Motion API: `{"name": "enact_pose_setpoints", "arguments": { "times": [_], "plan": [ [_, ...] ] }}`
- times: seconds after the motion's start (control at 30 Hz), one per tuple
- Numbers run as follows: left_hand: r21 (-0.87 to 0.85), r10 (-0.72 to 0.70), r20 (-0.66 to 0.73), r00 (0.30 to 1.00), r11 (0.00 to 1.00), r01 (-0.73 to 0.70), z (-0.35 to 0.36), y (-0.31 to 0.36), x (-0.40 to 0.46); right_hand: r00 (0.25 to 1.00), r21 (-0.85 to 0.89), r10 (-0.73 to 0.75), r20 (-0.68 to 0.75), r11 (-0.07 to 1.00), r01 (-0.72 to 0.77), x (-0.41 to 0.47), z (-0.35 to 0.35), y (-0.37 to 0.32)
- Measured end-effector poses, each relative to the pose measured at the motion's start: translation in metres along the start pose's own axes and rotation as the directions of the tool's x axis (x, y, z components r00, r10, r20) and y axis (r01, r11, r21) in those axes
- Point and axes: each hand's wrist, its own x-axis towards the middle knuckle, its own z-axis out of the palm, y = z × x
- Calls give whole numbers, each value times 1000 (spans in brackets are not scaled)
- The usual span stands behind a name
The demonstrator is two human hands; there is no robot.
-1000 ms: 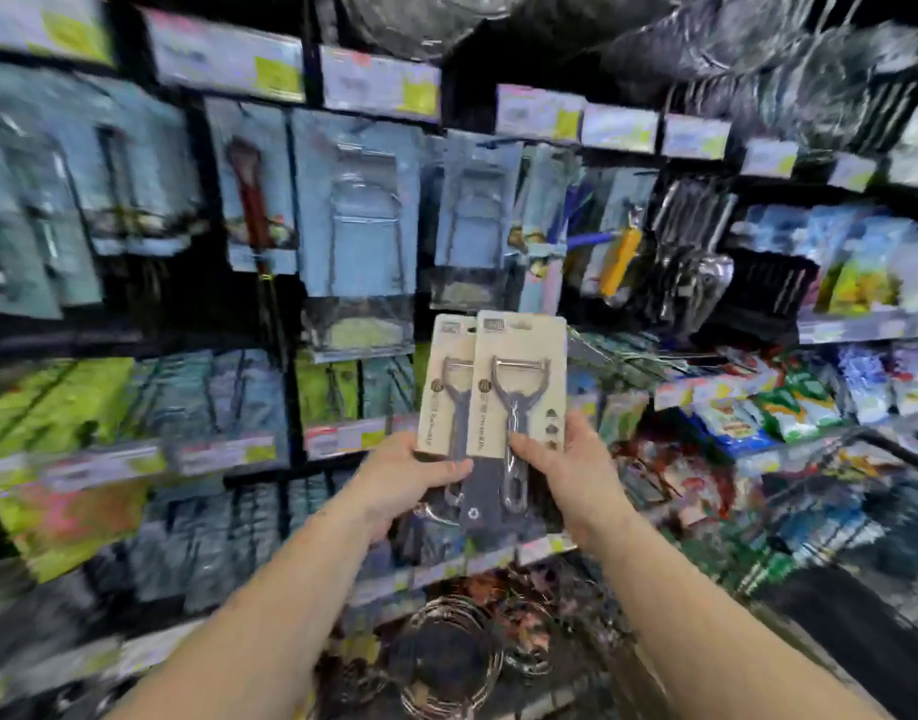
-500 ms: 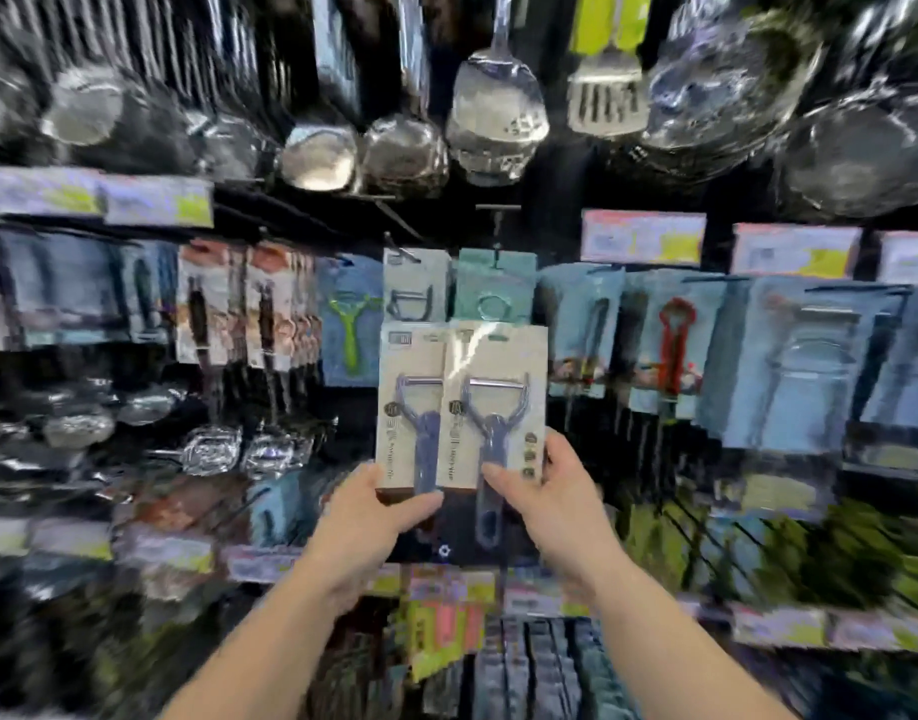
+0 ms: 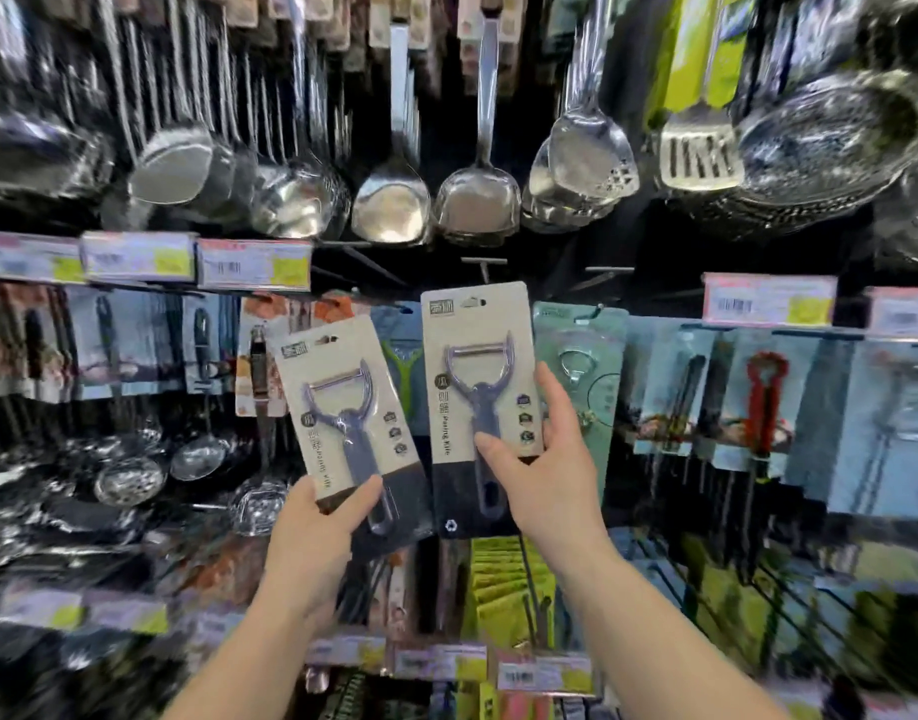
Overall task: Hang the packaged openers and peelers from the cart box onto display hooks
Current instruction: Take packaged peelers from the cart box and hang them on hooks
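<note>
Holding: two carded peelers, one in each grip, raised before a utensil display.
Left hand (image 3: 311, 543): grip closed on the lower end of the left peeler card (image 3: 345, 407), which tilts left.
Right hand (image 3: 542, 470): grip closed on the right peeler card (image 3: 475, 387), upright and higher; the cards sit just apart.
Above the right grip: a bare display hook (image 3: 483, 266), just over the card's top edge.
Overhead: steel ladles (image 3: 391, 200) and a slotted turner (image 3: 698, 153).
Right of the grips: a teal opener card (image 3: 581, 366).
</note>
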Motion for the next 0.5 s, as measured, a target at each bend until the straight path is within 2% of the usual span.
{"name": "enact_pose_setpoints", "arguments": {
  "times": [0.13,0.37,0.43,0.5],
  "plan": [
    [-62,-23,5,1000,998,23,-6,-5,2,1000,-4,0,-25,1000,-1,8,5,0],
    [-54,-26,51,998,998,28,-13,-12,0,998,-34,36,-58,999,-38,16,11,3],
    [-39,-15,79,997,999,18,-13,-10,-1,994,-68,94,-48,993,-97,20,12,0],
    [-16,-1,109,994,1000,3,-12,-8,-2,987,-215,154,-52,963,-162,23,12,-1]
  ]
}}
